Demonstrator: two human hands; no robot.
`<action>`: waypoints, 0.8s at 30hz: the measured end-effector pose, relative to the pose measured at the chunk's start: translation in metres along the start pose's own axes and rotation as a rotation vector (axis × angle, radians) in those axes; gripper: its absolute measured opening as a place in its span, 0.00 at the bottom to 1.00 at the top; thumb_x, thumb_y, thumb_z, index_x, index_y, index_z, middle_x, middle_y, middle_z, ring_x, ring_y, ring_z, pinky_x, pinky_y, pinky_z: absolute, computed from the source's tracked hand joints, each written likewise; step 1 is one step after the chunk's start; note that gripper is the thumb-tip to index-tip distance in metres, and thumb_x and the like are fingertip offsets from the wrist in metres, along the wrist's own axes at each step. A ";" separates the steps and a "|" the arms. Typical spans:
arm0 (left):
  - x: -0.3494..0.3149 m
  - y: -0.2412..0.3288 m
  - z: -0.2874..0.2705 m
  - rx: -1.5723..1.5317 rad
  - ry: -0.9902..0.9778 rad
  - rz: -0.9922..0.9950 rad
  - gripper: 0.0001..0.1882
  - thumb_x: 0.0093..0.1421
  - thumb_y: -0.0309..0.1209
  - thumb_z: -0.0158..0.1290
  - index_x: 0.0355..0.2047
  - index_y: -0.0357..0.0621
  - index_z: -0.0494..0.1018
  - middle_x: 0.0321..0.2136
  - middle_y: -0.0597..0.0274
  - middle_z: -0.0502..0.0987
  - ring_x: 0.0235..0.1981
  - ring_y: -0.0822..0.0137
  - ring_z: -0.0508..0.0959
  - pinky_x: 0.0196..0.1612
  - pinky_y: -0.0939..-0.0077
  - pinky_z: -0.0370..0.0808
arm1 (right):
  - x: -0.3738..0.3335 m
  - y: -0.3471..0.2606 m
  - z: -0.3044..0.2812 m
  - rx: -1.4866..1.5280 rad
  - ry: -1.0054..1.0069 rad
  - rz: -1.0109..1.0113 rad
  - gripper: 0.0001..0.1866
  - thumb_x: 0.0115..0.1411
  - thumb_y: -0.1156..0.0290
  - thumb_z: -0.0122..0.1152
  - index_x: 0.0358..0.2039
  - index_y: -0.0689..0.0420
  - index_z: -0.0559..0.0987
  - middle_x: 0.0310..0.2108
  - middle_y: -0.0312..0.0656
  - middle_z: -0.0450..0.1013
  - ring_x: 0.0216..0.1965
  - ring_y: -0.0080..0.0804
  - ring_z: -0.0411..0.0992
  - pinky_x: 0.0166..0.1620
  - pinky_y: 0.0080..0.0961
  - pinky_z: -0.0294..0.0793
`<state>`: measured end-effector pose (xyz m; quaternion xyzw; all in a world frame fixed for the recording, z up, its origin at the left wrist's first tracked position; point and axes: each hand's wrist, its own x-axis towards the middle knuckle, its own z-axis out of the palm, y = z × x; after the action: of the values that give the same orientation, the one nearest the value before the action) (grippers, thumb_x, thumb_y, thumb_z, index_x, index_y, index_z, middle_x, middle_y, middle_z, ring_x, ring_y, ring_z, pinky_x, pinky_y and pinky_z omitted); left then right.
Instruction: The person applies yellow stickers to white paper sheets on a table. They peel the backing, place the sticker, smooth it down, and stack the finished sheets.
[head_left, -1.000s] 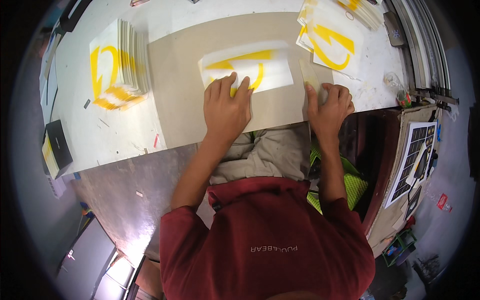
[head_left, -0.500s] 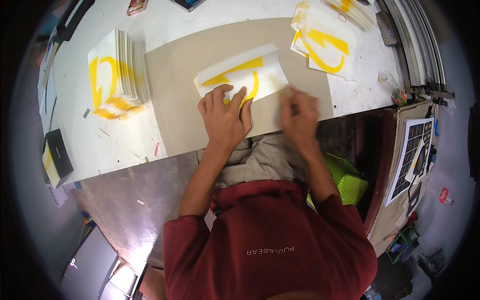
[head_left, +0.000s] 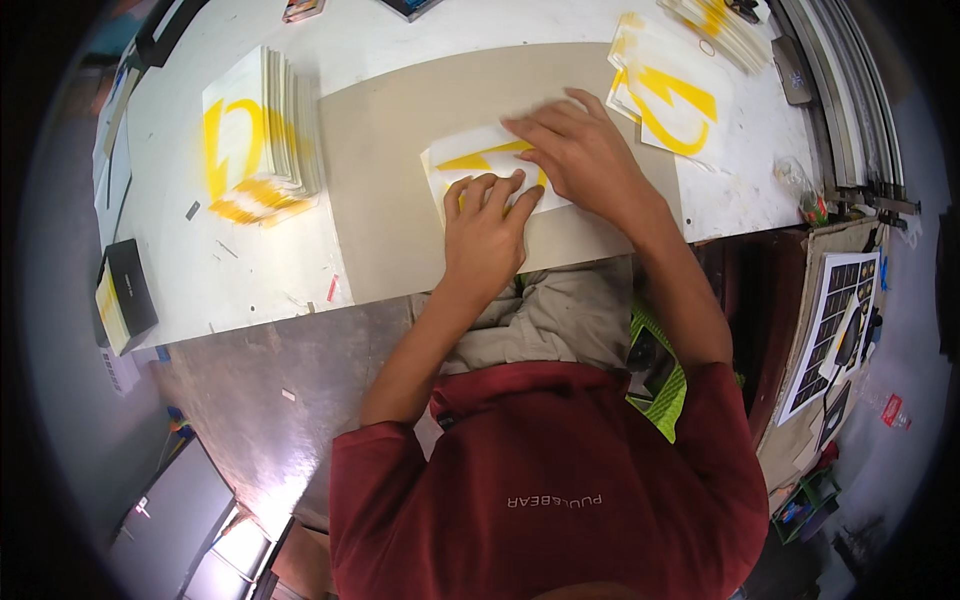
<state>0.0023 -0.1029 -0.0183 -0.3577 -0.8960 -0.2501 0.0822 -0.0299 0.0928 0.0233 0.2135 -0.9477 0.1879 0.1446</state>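
Observation:
A white sheet with yellow printed shapes (head_left: 465, 157) lies on the beige board (head_left: 385, 215) in front of me, partly under both hands. My left hand (head_left: 487, 232) rests on its lower part with the fingertips spread and pressed down. Over the sheet's upper right part is my right hand (head_left: 585, 160), fingers stretched and thumb apart, slightly blurred. The hands hide much of the sheet's right side, so I cannot tell how its layers lie there.
A tall stack of folded yellow-and-white sheets (head_left: 265, 140) stands at left. More printed sheets (head_left: 680, 115) lie at the far right. A black box (head_left: 130, 290) sits by the left edge, a plastic bottle (head_left: 805, 195) by the right. Metal rails (head_left: 835, 100) border the table's right side.
My right hand has moved up and left from beside the sheet's lower right edge onto its upper part. The sheet's raised far flap now looks lower. My left hand stays on the sheet.

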 end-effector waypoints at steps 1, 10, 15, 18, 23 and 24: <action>-0.001 0.000 0.003 -0.008 0.015 -0.014 0.20 0.58 0.24 0.59 0.52 0.53 0.81 0.53 0.63 0.77 0.54 0.57 0.73 0.62 0.54 0.63 | 0.003 0.006 0.001 0.045 -0.060 -0.037 0.11 0.58 0.71 0.68 0.43 0.52 0.86 0.35 0.36 0.81 0.44 0.33 0.78 0.60 0.41 0.68; 0.008 -0.009 -0.009 0.004 -0.053 -0.073 0.29 0.62 0.42 0.59 0.61 0.42 0.72 0.65 0.49 0.68 0.66 0.50 0.66 0.69 0.41 0.54 | 0.018 0.027 0.035 0.079 0.050 0.086 0.03 0.60 0.70 0.67 0.34 0.53 0.85 0.32 0.36 0.78 0.41 0.35 0.74 0.54 0.40 0.64; 0.011 -0.027 -0.013 0.061 -0.093 -0.151 0.47 0.61 0.58 0.58 0.70 0.39 0.63 0.73 0.39 0.55 0.75 0.37 0.52 0.70 0.27 0.43 | 0.009 0.013 0.040 -0.023 0.143 0.182 0.04 0.59 0.70 0.68 0.34 0.54 0.84 0.33 0.35 0.74 0.43 0.35 0.72 0.55 0.43 0.63; 0.004 -0.025 -0.008 0.045 -0.011 -0.141 0.46 0.61 0.59 0.57 0.70 0.40 0.63 0.73 0.39 0.54 0.74 0.36 0.52 0.71 0.27 0.40 | 0.008 -0.001 0.017 -0.008 0.081 0.163 0.05 0.57 0.72 0.69 0.34 0.55 0.84 0.35 0.35 0.75 0.45 0.35 0.72 0.59 0.44 0.62; 0.006 -0.014 -0.012 0.131 0.058 -0.155 0.42 0.62 0.59 0.56 0.67 0.42 0.67 0.71 0.42 0.61 0.73 0.43 0.58 0.72 0.28 0.37 | -0.003 0.001 0.005 0.014 -0.048 -0.008 0.09 0.53 0.74 0.69 0.36 0.55 0.84 0.44 0.34 0.80 0.49 0.34 0.74 0.64 0.44 0.61; 0.006 -0.013 -0.015 0.184 0.036 -0.138 0.41 0.62 0.59 0.56 0.67 0.42 0.68 0.70 0.43 0.63 0.72 0.45 0.60 0.72 0.28 0.36 | -0.004 0.003 0.005 0.003 -0.067 -0.007 0.08 0.54 0.74 0.69 0.36 0.55 0.84 0.44 0.34 0.80 0.50 0.34 0.74 0.63 0.44 0.62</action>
<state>-0.0116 -0.1148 -0.0086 -0.2816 -0.9360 -0.1782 0.1134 -0.0283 0.0948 0.0170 0.2232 -0.9509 0.1818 0.1133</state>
